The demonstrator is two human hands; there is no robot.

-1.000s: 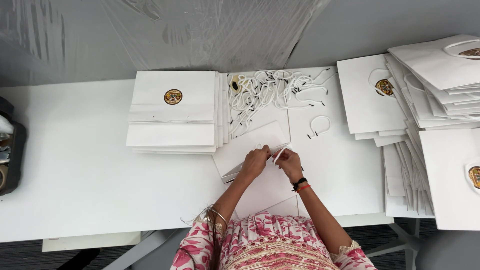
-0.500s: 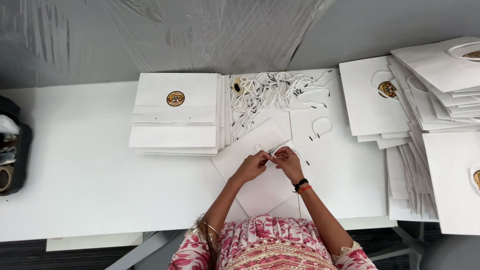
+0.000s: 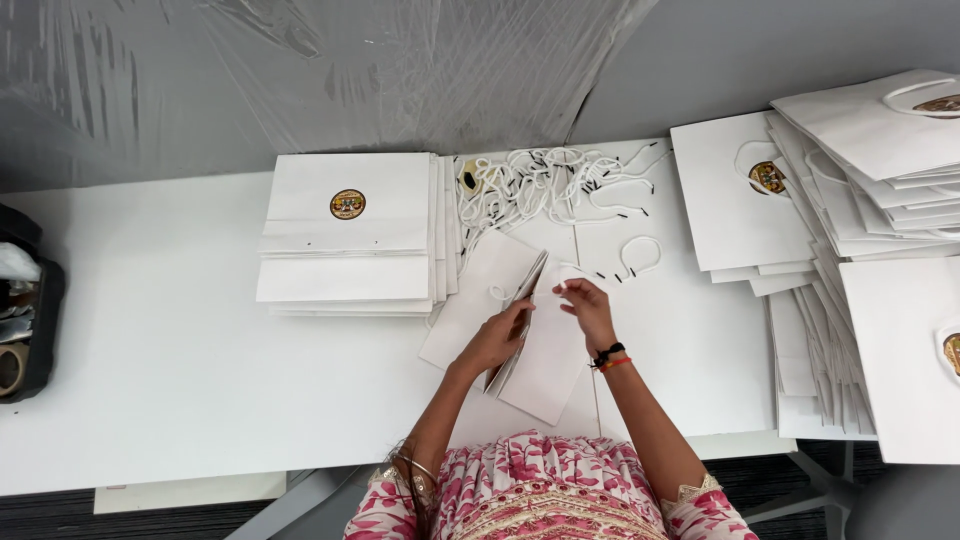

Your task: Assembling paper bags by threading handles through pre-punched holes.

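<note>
A flat white paper bag [image 3: 540,350] lies tilted on the white table [image 3: 150,380] in front of me. My left hand [image 3: 498,338] presses on the bag's open top edge and holds it apart. My right hand [image 3: 588,308], with dark and orange bands at the wrist, pinches a thin white cord handle [image 3: 575,282] at the bag's upper rim. A second cord loop [image 3: 640,257] lies loose just right of my hands.
A pile of white cord handles with black tips [image 3: 545,185] lies behind the bag. A stack of flat white bags with a round gold emblem [image 3: 348,232] sits to the left. Finished bags [image 3: 850,200] fan out at the right. A dark bin [image 3: 25,320] stands at the far left edge.
The bag has been turned and spread open under my hands. My left hand moved down onto its edge, and my right hand shifted right along the rim with the cord.
</note>
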